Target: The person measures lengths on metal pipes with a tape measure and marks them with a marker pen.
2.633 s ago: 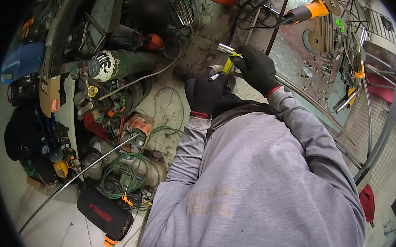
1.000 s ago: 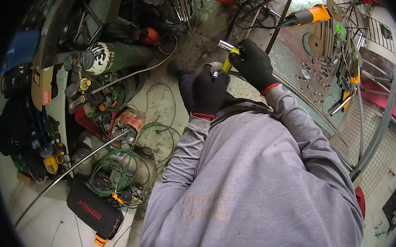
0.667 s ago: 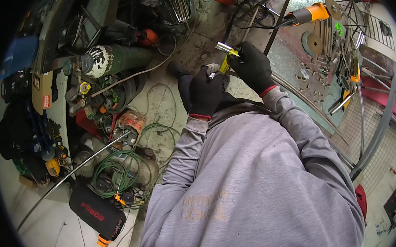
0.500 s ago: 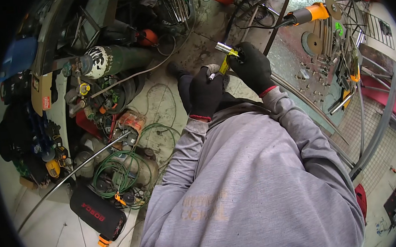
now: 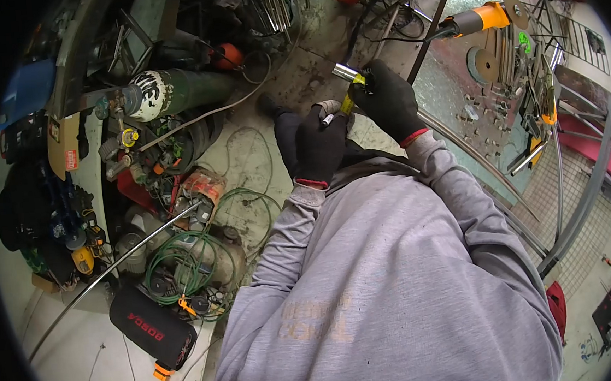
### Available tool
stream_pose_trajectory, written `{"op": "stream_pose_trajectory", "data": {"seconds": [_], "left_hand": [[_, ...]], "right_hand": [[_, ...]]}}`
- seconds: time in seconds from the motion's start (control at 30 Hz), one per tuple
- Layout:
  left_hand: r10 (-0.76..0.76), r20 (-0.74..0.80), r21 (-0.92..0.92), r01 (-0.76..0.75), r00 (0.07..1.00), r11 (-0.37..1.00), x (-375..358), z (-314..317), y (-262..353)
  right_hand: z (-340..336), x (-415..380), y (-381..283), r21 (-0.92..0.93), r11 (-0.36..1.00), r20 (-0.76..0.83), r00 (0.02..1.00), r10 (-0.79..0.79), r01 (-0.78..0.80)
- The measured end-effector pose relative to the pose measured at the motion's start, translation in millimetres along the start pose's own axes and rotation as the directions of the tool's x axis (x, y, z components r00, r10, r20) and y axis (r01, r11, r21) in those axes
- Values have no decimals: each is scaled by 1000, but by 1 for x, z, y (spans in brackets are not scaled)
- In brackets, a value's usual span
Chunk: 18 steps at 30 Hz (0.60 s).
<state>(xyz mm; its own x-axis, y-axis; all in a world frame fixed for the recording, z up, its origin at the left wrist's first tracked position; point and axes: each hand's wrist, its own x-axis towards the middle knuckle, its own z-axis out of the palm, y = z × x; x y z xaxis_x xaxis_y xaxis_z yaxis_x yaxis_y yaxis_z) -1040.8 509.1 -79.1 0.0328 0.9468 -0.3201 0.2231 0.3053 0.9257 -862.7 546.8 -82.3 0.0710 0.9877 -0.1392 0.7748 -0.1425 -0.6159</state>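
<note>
Both hands wear black gloves with red cuffs and are held close together in front of my waist. My right hand (image 5: pixel 387 105) is closed around a short shiny metal tube (image 5: pixel 344 73), whose bare end points to the upper left. A yellow strip (image 5: pixel 347 104), apparently a tape measure blade, shows between the two hands, partly covered by the fingers. My left hand (image 5: pixel 318 144) is closed, with a slim white-tipped marker (image 5: pixel 327 119) poking out of it near the strip. Its fingertips look paler than the rest of the glove.
On the right, a metal-topped table (image 5: pixel 446 74) carries an orange angle grinder (image 5: pixel 481 19), a round disc (image 5: pixel 481 64) and small metal pieces. To the left lie a green gas cylinder (image 5: pixel 196 92), a coiled green hose (image 5: pixel 183 266), a long metal rod (image 5: pixel 122 258) and a black case (image 5: pixel 152 328).
The metal tube and my right hand have shifted slightly. Less of the yellow strip shows between the hands now. My left hand stays nearly in place, still closed.
</note>
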Motion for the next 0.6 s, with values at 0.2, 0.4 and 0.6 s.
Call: {"op": "stream_pose_trajectory", "data": {"seconds": [0.2,0.4,0.6], "left_hand": [[85,-6,102,-84,996,991,6,-6,-10],[-41,59,88,35,997,995,4,-13,8],[-45,35,84,42,998,996,-2,-12,13]], "right_hand": [[5,-1,4,-4,1000,-34,999,-23,23],[8,0,13,-48,998,-42,998,-52,50],[4,1,8,-21,1000,-6,1000,17,-17]]}}
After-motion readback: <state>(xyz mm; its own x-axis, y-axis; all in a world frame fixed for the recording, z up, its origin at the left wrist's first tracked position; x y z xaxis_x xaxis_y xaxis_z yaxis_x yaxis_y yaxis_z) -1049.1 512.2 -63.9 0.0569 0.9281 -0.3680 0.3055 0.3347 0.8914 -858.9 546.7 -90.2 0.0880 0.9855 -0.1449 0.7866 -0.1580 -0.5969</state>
